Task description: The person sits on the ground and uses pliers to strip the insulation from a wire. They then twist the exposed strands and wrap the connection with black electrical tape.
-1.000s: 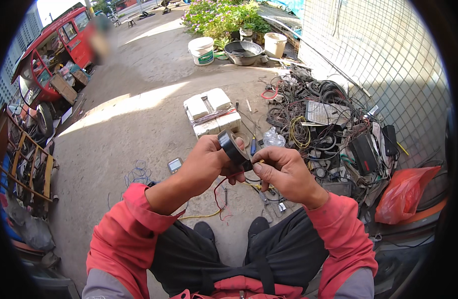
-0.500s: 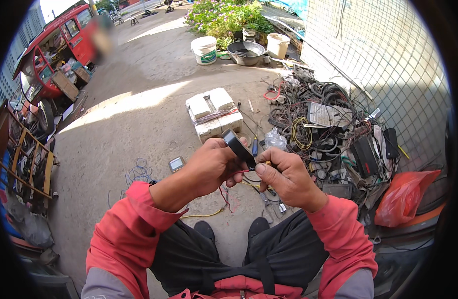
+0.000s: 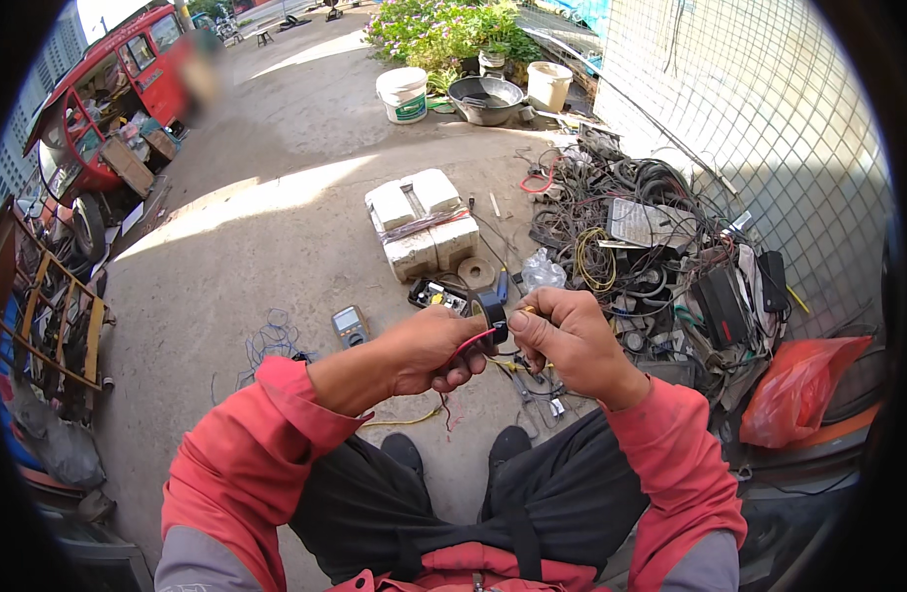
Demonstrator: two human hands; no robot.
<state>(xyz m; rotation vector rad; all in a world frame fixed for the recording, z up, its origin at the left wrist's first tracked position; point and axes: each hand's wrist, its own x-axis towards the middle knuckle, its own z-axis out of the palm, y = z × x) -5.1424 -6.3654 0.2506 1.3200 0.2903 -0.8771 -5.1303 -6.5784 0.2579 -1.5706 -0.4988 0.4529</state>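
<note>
My left hand point(image 3: 435, 347) is closed on a roll of black electrical tape point(image 3: 487, 310) and a red wire point(image 3: 471, 341). The wire runs across its fingers toward a dark wrapped spot beside the roll. Close by on the right, my right hand point(image 3: 574, 343) has thumb and forefinger pinched at that spot; a small yellowish bit shows between its fingers, and the rest of its grip is hidden. Below the hands, a red wire end and a yellow wire point(image 3: 399, 422) trail over the ground.
A multimeter point(image 3: 351, 326) lies left of my hands, near tangled blue wires point(image 3: 274, 345). Ahead are a white foam block point(image 3: 424, 222), an open black case point(image 3: 435, 294) and a blue-handled screwdriver point(image 3: 502, 283). A cable heap point(image 3: 621, 232) and a red bag point(image 3: 803, 390) lie right.
The tape roll has turned and come lower, and my left hand has rolled with it, baring more red wire. My right hand has shifted slightly, still pinched.
</note>
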